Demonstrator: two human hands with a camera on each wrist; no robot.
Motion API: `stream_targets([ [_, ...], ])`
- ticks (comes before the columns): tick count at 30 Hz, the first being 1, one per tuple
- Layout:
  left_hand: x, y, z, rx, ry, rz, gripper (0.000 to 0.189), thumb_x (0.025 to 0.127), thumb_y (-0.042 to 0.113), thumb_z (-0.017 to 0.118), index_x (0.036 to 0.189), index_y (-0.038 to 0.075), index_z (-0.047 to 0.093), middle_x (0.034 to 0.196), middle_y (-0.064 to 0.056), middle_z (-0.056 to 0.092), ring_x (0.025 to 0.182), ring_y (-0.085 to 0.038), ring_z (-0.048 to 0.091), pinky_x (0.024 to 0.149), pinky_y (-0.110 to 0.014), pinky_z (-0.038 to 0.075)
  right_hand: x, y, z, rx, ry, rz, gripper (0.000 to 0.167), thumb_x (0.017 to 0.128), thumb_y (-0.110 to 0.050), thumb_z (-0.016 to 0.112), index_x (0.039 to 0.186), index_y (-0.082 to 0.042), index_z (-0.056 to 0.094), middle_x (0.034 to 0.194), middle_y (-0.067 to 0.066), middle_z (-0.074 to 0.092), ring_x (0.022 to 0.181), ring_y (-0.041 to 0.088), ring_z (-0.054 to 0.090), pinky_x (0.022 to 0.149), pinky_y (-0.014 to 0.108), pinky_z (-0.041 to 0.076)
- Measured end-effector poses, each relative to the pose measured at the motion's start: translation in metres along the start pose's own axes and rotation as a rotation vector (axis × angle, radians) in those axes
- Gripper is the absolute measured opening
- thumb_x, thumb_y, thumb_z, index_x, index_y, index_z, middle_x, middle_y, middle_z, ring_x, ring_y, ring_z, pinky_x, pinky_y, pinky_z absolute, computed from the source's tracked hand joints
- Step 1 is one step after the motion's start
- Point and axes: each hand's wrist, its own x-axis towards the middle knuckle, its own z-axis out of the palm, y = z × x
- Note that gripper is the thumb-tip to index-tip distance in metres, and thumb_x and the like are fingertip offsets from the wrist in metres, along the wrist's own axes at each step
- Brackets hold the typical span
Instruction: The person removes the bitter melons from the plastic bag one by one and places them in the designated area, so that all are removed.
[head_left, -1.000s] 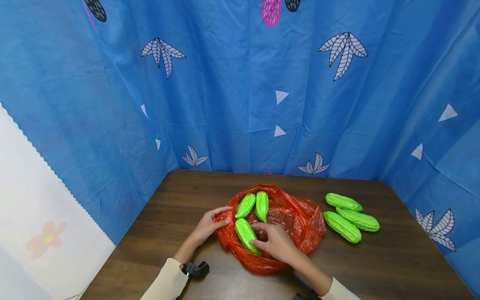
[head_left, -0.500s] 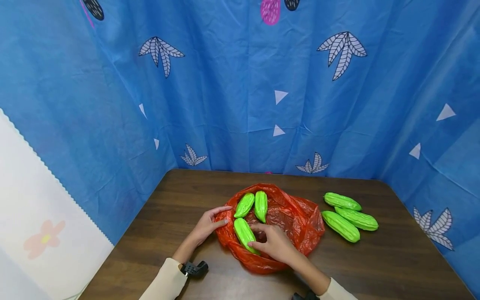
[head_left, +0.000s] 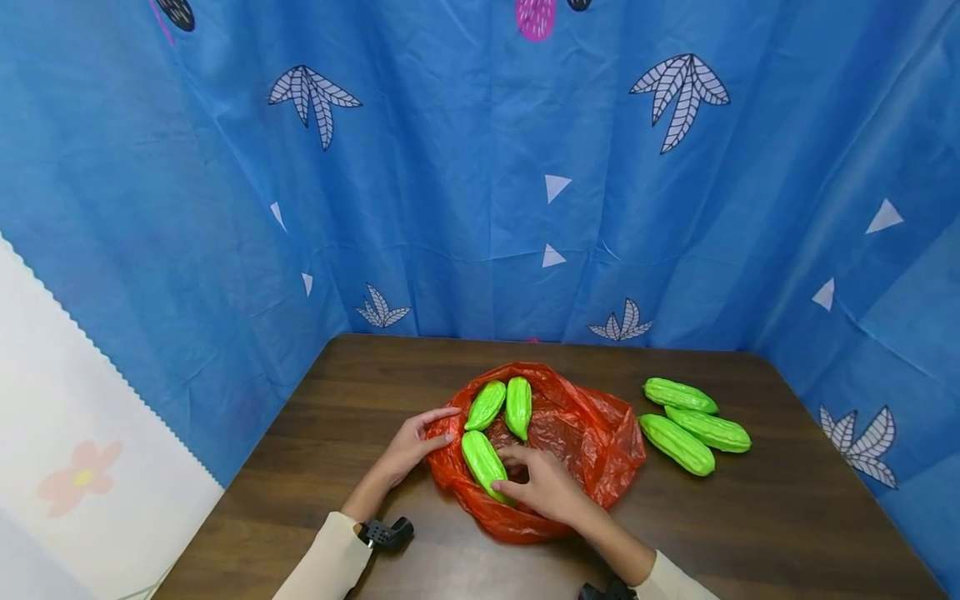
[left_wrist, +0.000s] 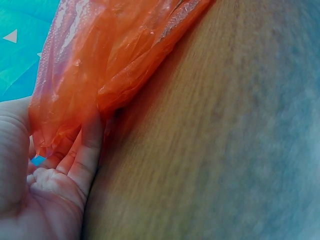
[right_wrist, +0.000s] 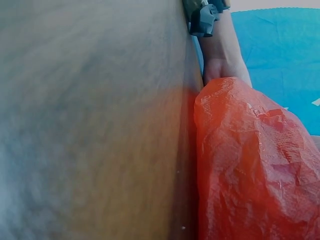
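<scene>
A crinkled red plastic bag [head_left: 525,530] lies with its mouth spread wide on the table. Inside it are three bright green bitter melons: one bitter melon [head_left: 486,406] at the upper left, another bitter melon [head_left: 518,407] beside it, and a lower bitter melon [head_left: 482,463] nearer the front. Reaching into the bag, my right hand [head_left: 551,490] holds the lower melon, thumb on its near end. My left hand [head_left: 405,446] grips the bag's left side; its fingers [left_wrist: 90,150] show partly through the film in the left wrist view. The right wrist view hides my right hand behind the red plastic.
Right of the bag, three more bitter melons [head_left: 678,444] lie together on the brown wooden table [head_left: 352,400]. A blue patterned curtain [head_left: 450,208] hangs behind the table and along its sides. Each wrist wears a black device [head_left: 386,533].
The whole head view has shifted slightly. Both hands keep their places at the bag, and the melons lie as before.
</scene>
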Motion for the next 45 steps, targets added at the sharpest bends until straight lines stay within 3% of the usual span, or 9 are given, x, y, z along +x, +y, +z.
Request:
stream_targets([
  [9, 0.0004, 0.0006, -0.0002, 0.029, 0.015, 0.001, 0.047, 0.097, 0.010, 0.068, 0.142, 0.002, 0.057, 0.143, -0.023, 0.054, 0.109, -0.020, 0.067, 0.086, -0.033, 0.059, 0.0000, 0.0015, 0.0006, 0.083, -0.008, -0.002, 0.047, 0.090, -0.029, 0.079, 0.129, -0.006, 0.067, 0.109, 0.003, 0.072, 0.092, 0.017, 0.068, 0.079, 0.033, 0.057],
  [23, 0.0000, 0.0021, 0.0011, 0.031, 0.009, 0.018, 0.046, 0.098, 0.009, 0.067, 0.143, 0.002, 0.056, 0.143, -0.024, 0.054, 0.116, -0.026, 0.063, 0.088, -0.033, 0.059, 0.0004, 0.0016, 0.0029, 0.244, -0.032, 0.015, 0.046, 0.090, -0.020, 0.079, 0.131, -0.007, 0.065, 0.117, 0.007, 0.071, 0.099, 0.024, 0.067, 0.085, 0.040, 0.057],
  [35, -0.0006, -0.0002, 0.0005, 0.056, 0.032, -0.002, 0.047, 0.097, 0.011, 0.069, 0.142, 0.003, 0.058, 0.143, -0.022, 0.055, 0.122, -0.031, 0.060, 0.090, -0.030, 0.057, -0.0017, 0.0016, 0.0023, 0.362, 0.007, 0.048, 0.045, 0.092, -0.015, 0.076, 0.135, -0.009, 0.064, 0.131, 0.015, 0.065, 0.102, 0.025, 0.068, 0.082, 0.028, 0.058],
  [45, 0.0002, 0.0017, 0.0011, 0.051, 0.024, 0.011, 0.047, 0.097, 0.012, 0.069, 0.142, 0.001, 0.057, 0.144, -0.023, 0.053, 0.112, -0.020, 0.066, 0.086, -0.032, 0.059, 0.0004, 0.0013, -0.0042, 0.351, 0.070, 0.057, 0.046, 0.090, -0.014, 0.077, 0.134, -0.007, 0.065, 0.126, 0.016, 0.067, 0.101, 0.027, 0.067, 0.081, 0.028, 0.057],
])
